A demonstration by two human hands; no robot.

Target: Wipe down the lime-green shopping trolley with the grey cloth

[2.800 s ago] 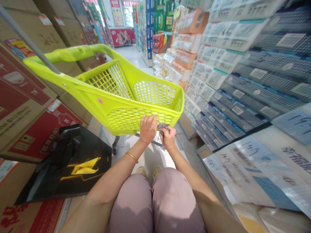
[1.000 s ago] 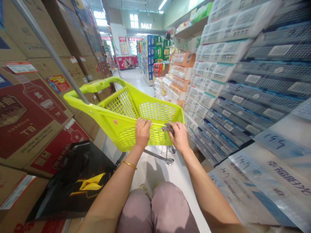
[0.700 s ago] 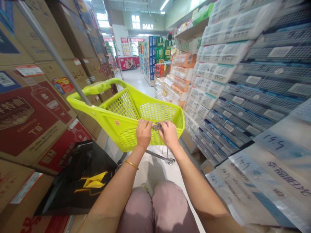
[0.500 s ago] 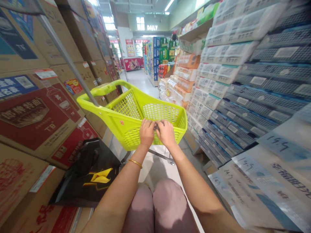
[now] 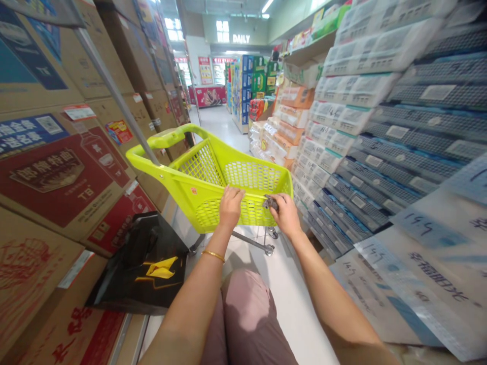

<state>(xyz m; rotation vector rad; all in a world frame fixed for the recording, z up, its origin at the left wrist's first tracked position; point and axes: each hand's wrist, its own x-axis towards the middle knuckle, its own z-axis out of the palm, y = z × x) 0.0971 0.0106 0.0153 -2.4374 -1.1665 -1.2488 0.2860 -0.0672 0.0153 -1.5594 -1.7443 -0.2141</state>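
A lime-green shopping cart (image 5: pixel 205 190) stands crosswise in front of me, its perforated basket facing my hands. My left hand (image 5: pixel 230 207) is at the near rim of the basket, fingers reaching to the right, with nothing visible in them. Whether it touches the rim is hard to tell. Toward the basket's right end, my right hand (image 5: pixel 286 215) is closed on a small crumpled grey-brown cloth (image 5: pixel 271 202), held against or just before the rim. The cloth's exact kind is unclear.
Stacked cartons (image 5: pixel 57 177) line the left side, with a black bag (image 5: pixel 148 268) below them. Packs of tissue paper (image 5: pixel 342 121) are piled on the right. A pale tiled aisle (image 5: pixel 224 121) runs beyond the cart, past more shelves.
My hands, close together before, are now apart. The right hand has moved right along the rim with the cloth, while the left stays near its place. My legs have shifted.
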